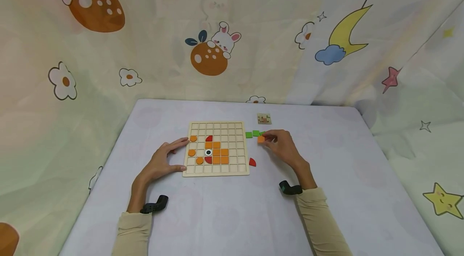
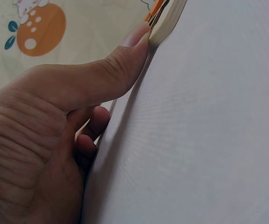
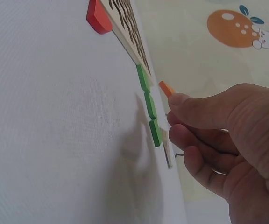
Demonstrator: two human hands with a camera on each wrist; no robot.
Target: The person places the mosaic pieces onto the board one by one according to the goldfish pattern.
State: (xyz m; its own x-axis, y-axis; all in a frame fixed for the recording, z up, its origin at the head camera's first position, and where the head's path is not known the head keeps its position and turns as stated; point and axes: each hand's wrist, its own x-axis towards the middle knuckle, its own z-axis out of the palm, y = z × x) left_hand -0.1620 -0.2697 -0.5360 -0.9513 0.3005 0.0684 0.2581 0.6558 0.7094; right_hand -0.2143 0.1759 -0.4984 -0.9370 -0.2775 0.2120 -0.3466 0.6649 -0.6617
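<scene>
My right hand [image 1: 284, 147] pinches an orange square tile [image 1: 260, 139] between thumb and fingers, held above the table just right of the board; the right wrist view also shows this tile [image 3: 166, 88]. A wooden grid board [image 1: 237, 169] lies flat. On it are several orange squares [image 1: 224, 160], two red quarter-round tiles [image 1: 209, 138], an eye tile [image 1: 208, 152] and three orange discs [image 1: 199, 160] at the left. My left hand [image 1: 159, 163] touches the board's left edge, thumb near the front corner and fingers spread toward the back; its thumb [image 2: 120, 70] meets the corner.
Three green tiles [image 1: 248, 135] lie in a row off the board's right edge. Nearer the front, a red quarter-round tile [image 1: 252, 162] lies beside the board. A small pattern card [image 1: 264, 118] rests farther back on the white-covered table [image 1: 217, 215]. A printed curtain [image 1: 163, 46] hangs behind.
</scene>
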